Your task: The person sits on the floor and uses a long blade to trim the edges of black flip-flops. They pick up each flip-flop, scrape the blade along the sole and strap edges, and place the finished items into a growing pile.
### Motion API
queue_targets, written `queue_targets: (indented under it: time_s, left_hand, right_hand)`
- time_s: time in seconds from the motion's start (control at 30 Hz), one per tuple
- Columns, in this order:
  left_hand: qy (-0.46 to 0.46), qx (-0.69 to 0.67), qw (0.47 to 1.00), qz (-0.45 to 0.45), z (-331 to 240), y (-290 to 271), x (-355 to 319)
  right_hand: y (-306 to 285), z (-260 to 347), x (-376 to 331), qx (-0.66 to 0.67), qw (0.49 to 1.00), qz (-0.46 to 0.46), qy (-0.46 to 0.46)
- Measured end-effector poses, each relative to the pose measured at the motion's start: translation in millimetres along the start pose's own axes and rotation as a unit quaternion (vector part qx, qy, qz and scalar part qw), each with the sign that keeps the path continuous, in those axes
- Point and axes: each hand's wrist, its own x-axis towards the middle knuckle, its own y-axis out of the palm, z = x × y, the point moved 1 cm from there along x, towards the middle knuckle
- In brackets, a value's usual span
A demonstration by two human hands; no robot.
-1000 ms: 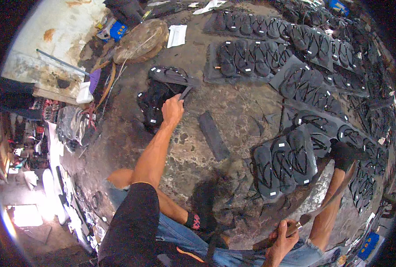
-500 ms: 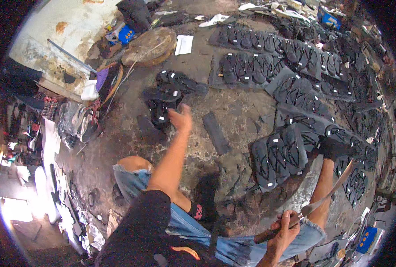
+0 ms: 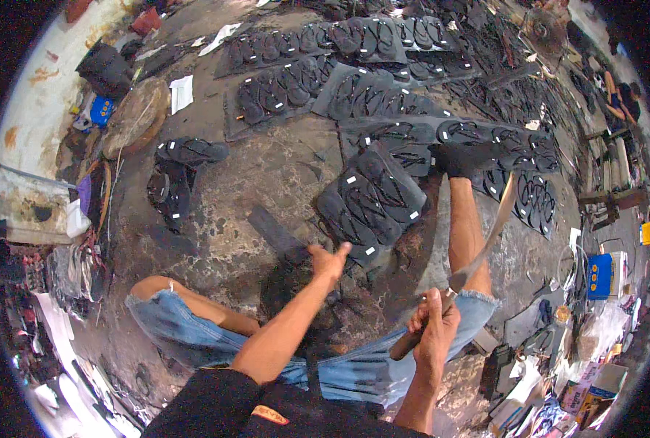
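Head view, knife (image 3: 459,279), sandals (image 3: 372,198), unreadable white labels (image 3: 352,179)

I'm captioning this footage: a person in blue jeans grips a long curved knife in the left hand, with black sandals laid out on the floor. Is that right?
Not quite, the side is wrong: the head view shows the knife in the right hand. The rest stands.

a rust-stained off-white wall (image 3: 33,117) rises well left of the left hand (image 3: 330,261); blotchy grey-brown floor (image 3: 230,186) spreads beneath it, white light (image 3: 70,398) glaring far to its left
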Motion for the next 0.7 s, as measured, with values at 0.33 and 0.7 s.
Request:
queue_targets:
  time_s: [0.33, 0.7]
  left_hand:
    - [0.191, 0.021, 0.965, -0.177, -37, 42, -28]
    - [-0.046, -0.28, 0.958, 0.031, -61, -100, -8]
  right_hand:
    - [-12, -19, 3, -0.067, 0.995, 0.067, 0.026]
    - [60, -37, 9, -0.384, 0.884, 0.253, -0.079]
